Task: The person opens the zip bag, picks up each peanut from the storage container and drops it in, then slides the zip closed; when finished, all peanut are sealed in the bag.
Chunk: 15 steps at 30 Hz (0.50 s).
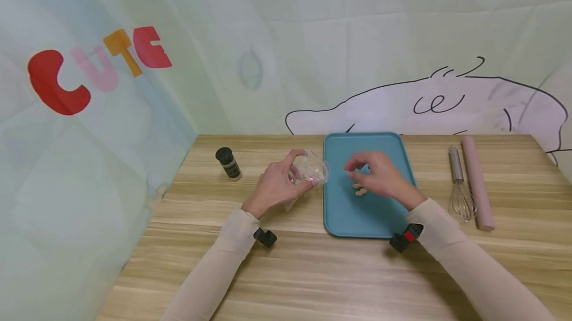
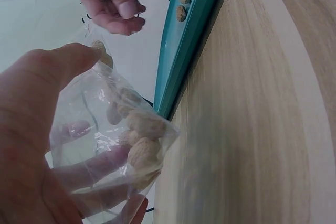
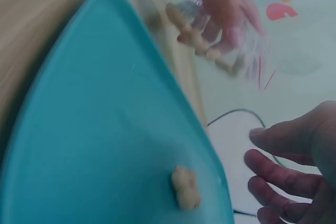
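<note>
My left hand (image 1: 279, 182) grips a clear plastic bag (image 1: 309, 168), thumb and fingers spread around it just left of the blue tray (image 1: 339, 217). Peanuts (image 2: 144, 153) show through the plastic in the left wrist view, most of them toward its lower end. Over the tray hovers my right hand (image 1: 375, 174), its fingers loosely bent. The right wrist view shows a gap between that thumb and the fingers (image 3: 283, 174), with nothing held there. On the tray, below the right hand, lie a few unshelled peanuts (image 1: 360, 192), partly covered by it in the head view.
A black-capped spice jar (image 1: 229, 163) stands at the left of the wooden table (image 1: 286, 271). Right of the tray lie a wire whisk (image 1: 460, 187) and a pink rolling pin (image 1: 478, 182). A printed cloth (image 1: 250, 38) hangs behind the table.
</note>
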Each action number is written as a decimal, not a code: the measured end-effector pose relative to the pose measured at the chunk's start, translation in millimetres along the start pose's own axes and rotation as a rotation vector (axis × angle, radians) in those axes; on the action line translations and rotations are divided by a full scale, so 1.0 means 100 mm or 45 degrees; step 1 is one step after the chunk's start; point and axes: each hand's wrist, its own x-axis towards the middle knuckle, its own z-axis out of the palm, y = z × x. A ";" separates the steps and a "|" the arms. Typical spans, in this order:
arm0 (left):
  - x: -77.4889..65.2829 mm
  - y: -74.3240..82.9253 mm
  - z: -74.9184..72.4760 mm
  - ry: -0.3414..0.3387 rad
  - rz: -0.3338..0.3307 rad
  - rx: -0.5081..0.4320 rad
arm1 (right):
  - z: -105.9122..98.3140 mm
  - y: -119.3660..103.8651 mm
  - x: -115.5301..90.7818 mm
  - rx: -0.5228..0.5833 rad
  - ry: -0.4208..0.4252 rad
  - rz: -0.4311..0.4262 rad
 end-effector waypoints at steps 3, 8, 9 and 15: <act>0.00 0.00 0.00 0.002 0.002 0.004 | -0.01 0.07 -0.02 -0.037 -0.064 0.024; 0.00 0.00 0.00 0.006 0.004 0.008 | -0.02 0.16 -0.03 -0.076 -0.148 0.085; 0.00 0.00 0.00 0.005 0.003 0.008 | -0.02 0.17 -0.02 -0.085 -0.162 0.099; 0.00 0.01 0.00 -0.003 -0.009 0.011 | 0.03 0.25 -0.01 -0.134 -0.226 0.161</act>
